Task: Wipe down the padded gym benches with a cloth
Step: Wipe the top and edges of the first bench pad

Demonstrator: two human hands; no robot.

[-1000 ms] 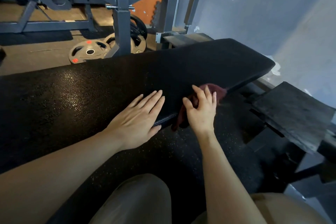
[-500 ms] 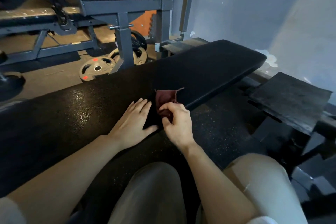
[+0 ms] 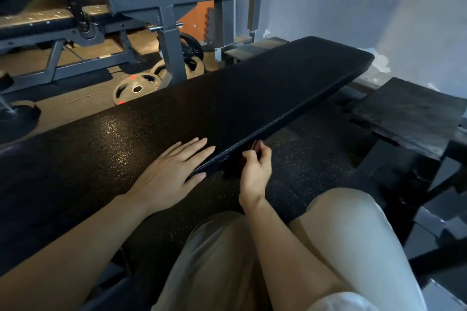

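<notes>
A long black padded bench runs from lower left to upper right across the view. My left hand lies flat on its top near the front edge, fingers straight. Just below that edge, my right hand has its fingers curled round a dark red cloth. The cloth is pressed against the bench's front side and is mostly hidden by my fingers and the shadow under the pad.
A second dark pad stands at the right, close to the bench's far end. A grey steel rack and weight plates stand on the floor behind the bench. A grey wall is beyond. My knees are below.
My right hand has taken the cloth from the bench top down over the front edge to its side. My left hand has stayed flat on the pad.
</notes>
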